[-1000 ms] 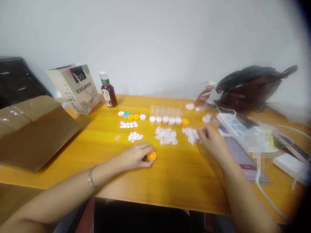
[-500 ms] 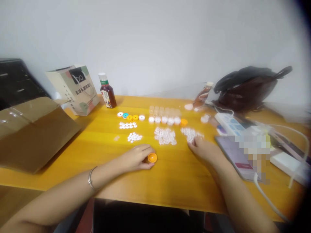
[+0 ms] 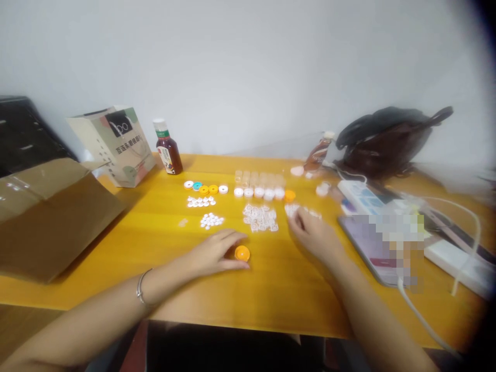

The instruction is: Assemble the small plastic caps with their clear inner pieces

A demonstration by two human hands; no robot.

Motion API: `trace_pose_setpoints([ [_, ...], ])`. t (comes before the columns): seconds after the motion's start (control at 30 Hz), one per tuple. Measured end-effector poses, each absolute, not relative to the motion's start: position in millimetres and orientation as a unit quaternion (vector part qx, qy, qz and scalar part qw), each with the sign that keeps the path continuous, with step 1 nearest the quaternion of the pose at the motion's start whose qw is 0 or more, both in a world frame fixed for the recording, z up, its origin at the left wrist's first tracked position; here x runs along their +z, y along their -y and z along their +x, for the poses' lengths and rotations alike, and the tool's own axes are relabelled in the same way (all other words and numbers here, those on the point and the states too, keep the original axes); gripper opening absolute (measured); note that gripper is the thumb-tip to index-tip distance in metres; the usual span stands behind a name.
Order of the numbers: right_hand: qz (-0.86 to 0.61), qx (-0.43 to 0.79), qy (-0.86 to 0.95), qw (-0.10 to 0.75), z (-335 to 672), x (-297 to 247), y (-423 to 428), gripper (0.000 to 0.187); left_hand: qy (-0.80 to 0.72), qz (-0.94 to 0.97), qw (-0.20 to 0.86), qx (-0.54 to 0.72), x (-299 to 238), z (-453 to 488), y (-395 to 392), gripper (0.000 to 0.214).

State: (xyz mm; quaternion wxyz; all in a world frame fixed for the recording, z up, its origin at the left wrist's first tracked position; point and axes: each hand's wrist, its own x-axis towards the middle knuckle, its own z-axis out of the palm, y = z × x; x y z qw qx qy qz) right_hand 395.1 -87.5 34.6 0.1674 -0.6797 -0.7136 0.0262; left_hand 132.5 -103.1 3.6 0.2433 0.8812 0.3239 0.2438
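Observation:
An orange cap (image 3: 242, 253) with its hollow side up lies on the wooden table. My left hand (image 3: 217, 253) rests around it, thumb and forefinger spread and slightly clear of its rim. My right hand (image 3: 312, 233) has its fingers drawn together beside a pile of small clear plastic pieces (image 3: 292, 208), partly covering it; anything pinched there is too small to make out. Between the hands, farther back, lies another pile of clear rings (image 3: 260, 218). Small white round pieces (image 3: 212, 220) are scattered beyond my left hand, with white pointed pieces (image 3: 200, 201) in rows behind them.
Coloured caps (image 3: 203, 189), white caps (image 3: 259, 192) and translucent cylinders (image 3: 259, 179) stand in rows. A brown bottle (image 3: 168, 150), paper bag (image 3: 120, 147) and cardboard box (image 3: 58, 227) stand left. A second bottle (image 3: 320, 151), dark bag (image 3: 387, 139), phone-like slab (image 3: 368, 248) and cables lie right.
My left thumb and forefinger have spread away from the orange cap, which stays in place. My right hand has shifted left, from over the clear pieces to their near left side. The view has shifted slightly.

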Motion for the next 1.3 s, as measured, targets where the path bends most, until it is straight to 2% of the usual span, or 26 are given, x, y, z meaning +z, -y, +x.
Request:
trace_pose_setpoints([
  [0.13,-0.617,0.024,0.748,0.244,363,32,101,0.015,-0.363,0.799,0.347,0.330,6,139,103,0.034],
  [0.3,-0.512,-0.044,0.824,0.240,332,16,116,0.014,-0.340,0.683,0.483,0.429,2,152,105,0.028],
  [0.53,-0.432,-0.109,0.859,0.252,323,7,123,0.022,-0.335,0.635,0.537,0.442,1,157,107,0.020],
  [0.7,-0.436,0.003,0.857,0.276,326,8,119,0.020,-0.360,0.628,0.530,0.442,1,154,103,0.019],
  [0.8,-0.493,0.106,0.797,0.333,343,11,102,0.022,-0.366,0.627,0.513,0.459,1,148,97,0.020],
  [0.93,-0.590,0.141,0.676,0.419,374,14,72,0.024,-0.380,0.596,0.519,0.480,0,142,89,0.023],
  [1.1,-0.622,0.168,0.644,0.412,388,7,51,0.017,-0.381,0.589,0.538,0.467,-4,140,85,0.026],
  [1.3,-0.601,0.235,0.659,0.387,384,2,49,0.018,-0.395,0.585,0.542,0.456,-10,140,84,0.026],
])
